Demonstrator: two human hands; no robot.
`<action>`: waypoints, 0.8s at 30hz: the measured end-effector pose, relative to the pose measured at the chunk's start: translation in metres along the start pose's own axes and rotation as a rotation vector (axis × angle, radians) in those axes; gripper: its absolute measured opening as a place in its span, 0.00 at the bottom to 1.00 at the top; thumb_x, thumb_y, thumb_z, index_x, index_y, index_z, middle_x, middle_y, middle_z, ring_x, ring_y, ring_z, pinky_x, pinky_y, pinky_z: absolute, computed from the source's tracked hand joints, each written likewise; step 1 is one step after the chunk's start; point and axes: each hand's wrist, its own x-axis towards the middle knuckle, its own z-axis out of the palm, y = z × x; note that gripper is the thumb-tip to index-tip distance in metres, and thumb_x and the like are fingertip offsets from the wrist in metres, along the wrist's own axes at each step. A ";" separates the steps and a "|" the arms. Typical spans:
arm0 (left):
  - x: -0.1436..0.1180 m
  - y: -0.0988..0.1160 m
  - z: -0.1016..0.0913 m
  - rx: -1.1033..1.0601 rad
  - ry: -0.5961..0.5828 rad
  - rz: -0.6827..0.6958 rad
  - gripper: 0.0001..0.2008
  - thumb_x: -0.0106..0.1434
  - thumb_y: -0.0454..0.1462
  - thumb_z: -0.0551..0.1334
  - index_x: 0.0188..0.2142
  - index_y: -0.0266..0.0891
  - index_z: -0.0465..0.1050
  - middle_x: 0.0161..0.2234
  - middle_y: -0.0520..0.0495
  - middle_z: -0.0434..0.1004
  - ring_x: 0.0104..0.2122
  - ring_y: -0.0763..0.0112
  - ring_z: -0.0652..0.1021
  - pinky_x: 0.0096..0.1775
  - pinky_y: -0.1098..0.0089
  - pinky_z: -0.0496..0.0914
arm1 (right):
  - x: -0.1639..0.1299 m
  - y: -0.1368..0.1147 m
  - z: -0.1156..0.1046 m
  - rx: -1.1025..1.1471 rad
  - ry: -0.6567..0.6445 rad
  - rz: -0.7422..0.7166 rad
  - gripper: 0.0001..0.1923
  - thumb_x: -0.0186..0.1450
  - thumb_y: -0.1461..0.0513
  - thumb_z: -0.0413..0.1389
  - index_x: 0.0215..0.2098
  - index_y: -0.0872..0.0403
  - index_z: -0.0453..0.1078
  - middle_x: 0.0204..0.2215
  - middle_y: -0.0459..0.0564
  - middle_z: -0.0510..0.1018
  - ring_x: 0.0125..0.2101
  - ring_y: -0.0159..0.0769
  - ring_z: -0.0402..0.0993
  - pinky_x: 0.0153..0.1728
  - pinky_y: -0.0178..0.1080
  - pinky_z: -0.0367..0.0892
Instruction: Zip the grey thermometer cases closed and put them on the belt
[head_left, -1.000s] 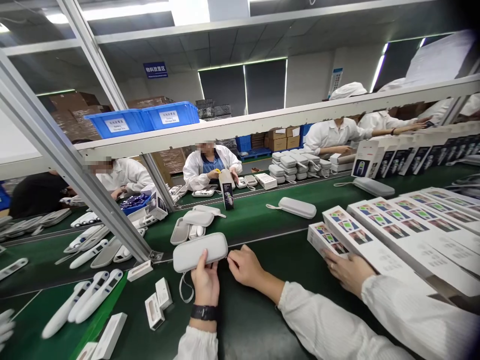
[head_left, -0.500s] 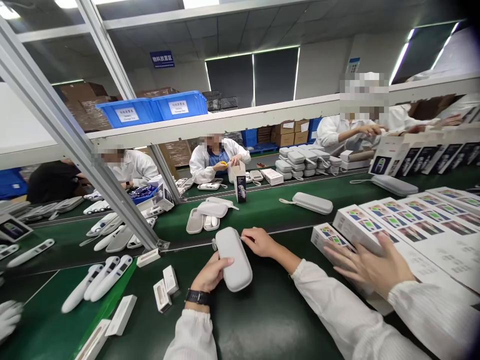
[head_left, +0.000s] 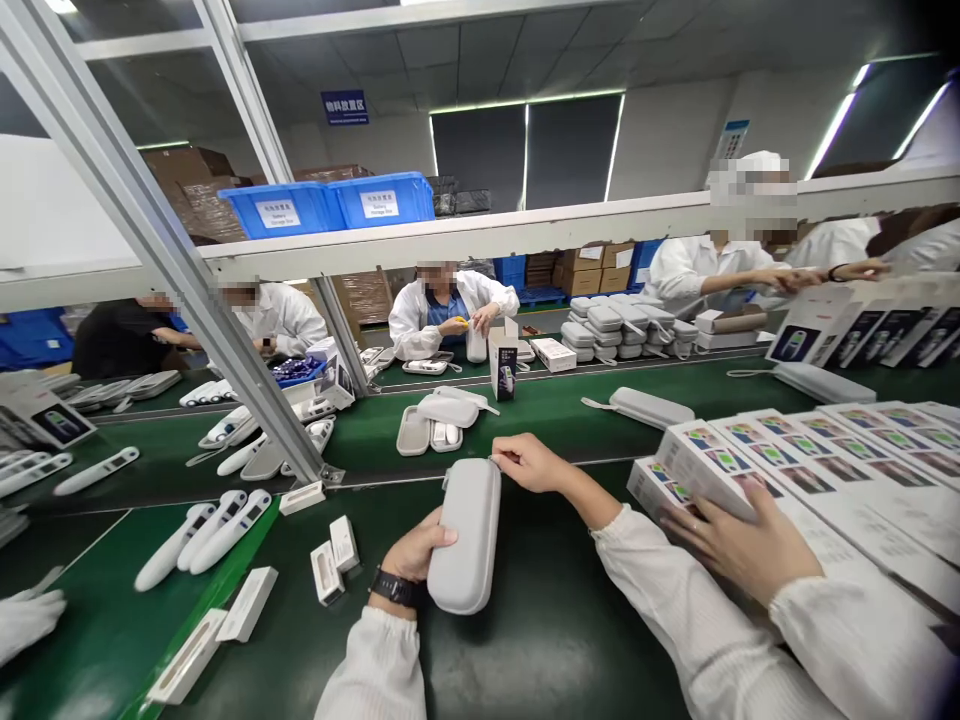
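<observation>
A light grey zip case (head_left: 466, 535) stands tilted above the green bench, its smooth lid facing me. My left hand (head_left: 420, 548), with a black watch at the wrist, is closed around the case's left side, thumb on the lid. At the case's top right corner, my right hand (head_left: 531, 463) pinches the zipper pull, which is mostly covered by the fingers. Behind the case on the belt lie an open grey case (head_left: 414, 430) with white contents and a closed grey case (head_left: 651, 408).
A co-worker's hand (head_left: 742, 540) rests on printed boxes (head_left: 810, 465) at right. White handheld devices (head_left: 229, 535) and small white boxes (head_left: 247, 603) lie left. A metal post (head_left: 247, 370) rises from the bench. A gloved hand (head_left: 30, 620) shows at far left.
The case has turned in my left hand, its top now leaning right. My right hand is now at its top right corner instead of the upper side. The view has shifted left.
</observation>
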 end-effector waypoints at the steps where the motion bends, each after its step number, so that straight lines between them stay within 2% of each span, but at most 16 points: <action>1: -0.003 0.002 0.001 0.020 -0.064 -0.045 0.34 0.39 0.36 0.75 0.48 0.35 0.75 0.34 0.40 0.81 0.28 0.57 0.80 0.26 0.67 0.72 | 0.001 -0.002 -0.002 0.030 -0.026 0.009 0.15 0.68 0.59 0.51 0.24 0.53 0.61 0.20 0.39 0.58 0.23 0.28 0.52 0.25 0.33 0.50; 3: -0.008 0.003 0.006 0.069 -0.203 -0.141 0.36 0.36 0.35 0.76 0.49 0.36 0.75 0.35 0.40 0.81 0.32 0.54 0.81 0.29 0.66 0.73 | 0.003 -0.006 -0.003 0.129 -0.128 0.025 0.17 0.68 0.55 0.52 0.24 0.54 0.62 0.21 0.40 0.60 0.23 0.28 0.53 0.25 0.33 0.51; 8: -0.014 -0.002 0.017 0.139 -0.435 -0.363 0.44 0.25 0.30 0.77 0.48 0.35 0.75 0.31 0.42 0.81 0.32 0.45 0.81 0.30 0.60 0.74 | 0.003 -0.003 0.011 0.663 -0.620 0.053 0.24 0.66 0.45 0.57 0.28 0.57 0.67 0.26 0.46 0.69 0.27 0.31 0.62 0.29 0.34 0.59; 11: -0.015 0.000 0.018 0.152 -0.496 -0.396 0.42 0.26 0.33 0.77 0.48 0.34 0.77 0.28 0.41 0.81 0.29 0.46 0.81 0.28 0.61 0.73 | -0.003 0.007 0.030 0.836 -0.721 0.124 0.27 0.61 0.41 0.60 0.28 0.58 0.67 0.24 0.45 0.69 0.25 0.30 0.63 0.28 0.34 0.60; 15: -0.019 0.015 0.020 0.306 -0.557 -0.425 0.41 0.26 0.34 0.78 0.46 0.35 0.77 0.28 0.43 0.81 0.27 0.52 0.79 0.28 0.61 0.72 | -0.010 0.018 0.046 0.905 -0.705 0.168 0.31 0.58 0.38 0.60 0.31 0.58 0.69 0.26 0.49 0.73 0.28 0.35 0.69 0.30 0.36 0.64; 17: -0.021 0.023 0.023 0.370 -0.579 -0.360 0.36 0.31 0.36 0.78 0.45 0.37 0.78 0.29 0.44 0.81 0.28 0.55 0.78 0.30 0.61 0.72 | -0.012 0.022 0.046 0.951 -0.653 0.205 0.30 0.57 0.40 0.63 0.34 0.59 0.71 0.29 0.51 0.75 0.31 0.37 0.72 0.33 0.37 0.66; 18: -0.022 0.026 0.025 0.411 -0.569 -0.285 0.33 0.33 0.37 0.77 0.44 0.38 0.78 0.31 0.45 0.81 0.29 0.56 0.78 0.31 0.62 0.72 | -0.013 0.024 0.045 0.969 -0.602 0.229 0.29 0.56 0.41 0.64 0.35 0.59 0.72 0.30 0.52 0.76 0.33 0.38 0.73 0.35 0.38 0.67; 20: -0.020 0.028 0.029 0.531 -0.469 -0.066 0.27 0.39 0.38 0.76 0.42 0.38 0.79 0.34 0.47 0.80 0.32 0.58 0.77 0.34 0.65 0.72 | -0.015 0.027 0.042 1.001 -0.464 0.299 0.30 0.58 0.40 0.62 0.38 0.59 0.73 0.33 0.55 0.78 0.35 0.40 0.75 0.38 0.40 0.68; 22: -0.013 0.024 0.032 0.655 -0.270 0.170 0.22 0.42 0.38 0.76 0.39 0.38 0.78 0.33 0.48 0.79 0.33 0.61 0.76 0.35 0.68 0.70 | -0.016 0.031 0.042 1.034 -0.311 0.372 0.34 0.58 0.36 0.58 0.41 0.58 0.74 0.36 0.56 0.79 0.37 0.42 0.76 0.40 0.42 0.69; 24: -0.002 0.014 0.033 0.680 -0.048 0.313 0.20 0.45 0.39 0.76 0.38 0.39 0.77 0.30 0.48 0.79 0.31 0.63 0.76 0.33 0.69 0.69 | -0.014 0.039 0.042 1.018 -0.139 0.417 0.38 0.53 0.34 0.60 0.46 0.55 0.72 0.37 0.55 0.80 0.36 0.41 0.76 0.40 0.42 0.70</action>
